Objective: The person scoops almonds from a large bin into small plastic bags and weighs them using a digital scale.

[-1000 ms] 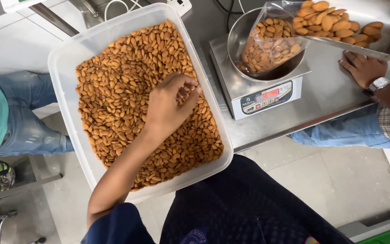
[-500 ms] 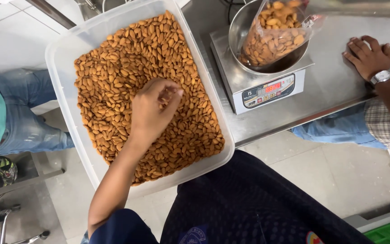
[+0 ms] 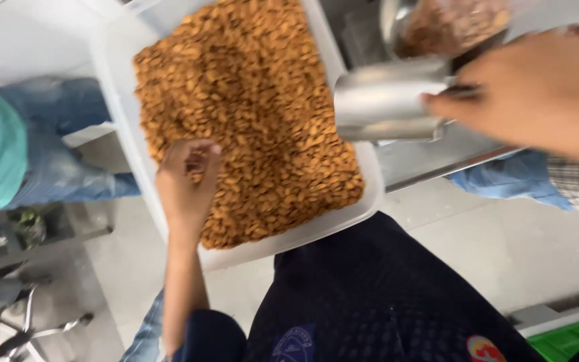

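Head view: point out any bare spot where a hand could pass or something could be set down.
Little is free. The white tub is full of almonds edge to edge. The left hand rests at their left edge; the right hand holds a metal scoop over the tub's right rim. One bare strip of steel counter lies under the scoop.

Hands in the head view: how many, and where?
2: the left hand rests on brown almonds in the white plastic tub; the right hand holds a metal scoop.
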